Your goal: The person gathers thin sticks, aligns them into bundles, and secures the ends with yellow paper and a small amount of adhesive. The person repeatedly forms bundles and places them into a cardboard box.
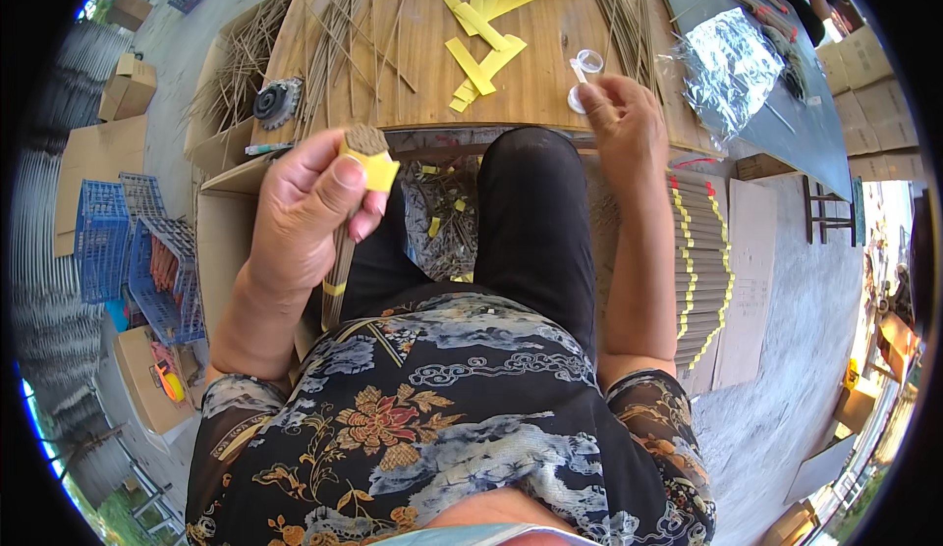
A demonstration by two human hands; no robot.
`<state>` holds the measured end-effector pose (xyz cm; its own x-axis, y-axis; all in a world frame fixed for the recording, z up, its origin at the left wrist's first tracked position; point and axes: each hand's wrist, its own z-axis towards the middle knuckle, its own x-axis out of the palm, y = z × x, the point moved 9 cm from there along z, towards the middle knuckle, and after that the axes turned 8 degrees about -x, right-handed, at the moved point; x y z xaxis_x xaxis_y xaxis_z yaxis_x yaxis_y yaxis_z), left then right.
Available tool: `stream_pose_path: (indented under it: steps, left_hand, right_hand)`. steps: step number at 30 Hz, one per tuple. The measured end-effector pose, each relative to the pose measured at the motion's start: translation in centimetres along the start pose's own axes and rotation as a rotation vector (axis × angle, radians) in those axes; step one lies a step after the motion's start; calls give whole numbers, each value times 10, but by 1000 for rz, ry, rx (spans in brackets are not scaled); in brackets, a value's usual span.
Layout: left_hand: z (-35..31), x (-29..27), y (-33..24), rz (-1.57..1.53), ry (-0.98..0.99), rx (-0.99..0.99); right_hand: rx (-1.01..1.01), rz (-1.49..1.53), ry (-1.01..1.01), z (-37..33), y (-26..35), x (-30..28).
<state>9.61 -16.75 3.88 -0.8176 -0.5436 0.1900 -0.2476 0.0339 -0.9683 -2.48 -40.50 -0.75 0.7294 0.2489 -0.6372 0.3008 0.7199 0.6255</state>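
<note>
- Pale blue cloth (462, 535) sits nearest, then a dark flowered shirt (442, 399).
- Left hand (309, 197): fingers closed around a brown stick bundle (366, 140), banded yellow, over the left thigh.
- Right hand (626, 124): fingertips bunched at a small clear container (579, 101) — can't tell whether they grip it.
- Yellow strips (478, 73) lie on the table (535, 94), between loose sticks (337, 35).

Blue crates (101, 244) at left, cardboard boxes (866, 86) stacked upper right, grey floor (751, 443)
</note>
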Motion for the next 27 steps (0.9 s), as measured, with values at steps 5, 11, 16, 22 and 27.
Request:
stream_pose_path:
  steps: [5, 11, 16, 22, 27]
  left_hand:
    - [19, 8, -13, -84, -5, 86]
    - [31, 16, -10, -117, 54, 91]
    - [35, 12, -9, -113, 17, 110]
    - [40, 21, -9, -103, 48, 139]
    - [39, 21, -8, -93, 57, 130]
  right_hand:
    - [322, -237, 308, -7, -86, 38]
    - [328, 318, 79, -10, -95, 44]
    - [233, 210, 0, -9, -48, -16]
    - [-59, -56, 38, -11, -30, -16]
    - [-91, -76, 96, -4, -37, 7]
